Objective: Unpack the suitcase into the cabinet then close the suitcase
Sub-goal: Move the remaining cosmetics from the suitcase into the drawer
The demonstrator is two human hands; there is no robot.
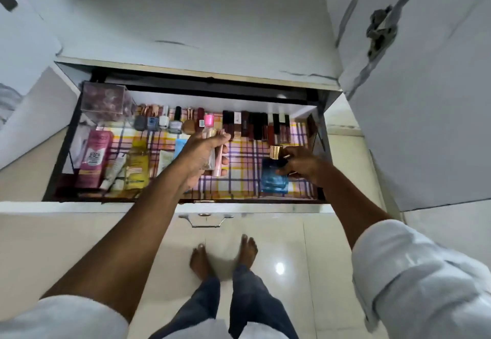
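An open cabinet drawer (pixel 249 207) lined with plaid paper holds cosmetics. My left hand (pixel 204 152) hovers over the drawer's middle and grips a clear bottle with a pink cap (pixel 210 134) together with a slim pink tube (pixel 219 164). My right hand (pixel 301 164) holds a blue perfume bottle with a gold cap (pixel 273 176) standing at the drawer's right front. The suitcase is not in view.
Nail polishes (pixel 159 122) and dark lipsticks (pixel 255 126) line the drawer's back. A pink BB tube (pixel 94 158), a yellow bottle (pixel 138 168) and a clear box (pixel 105 98) fill the left side. An open cabinet door (pixel 425 99) stands at right. My bare feet (pixel 223 256) are on the tiled floor.
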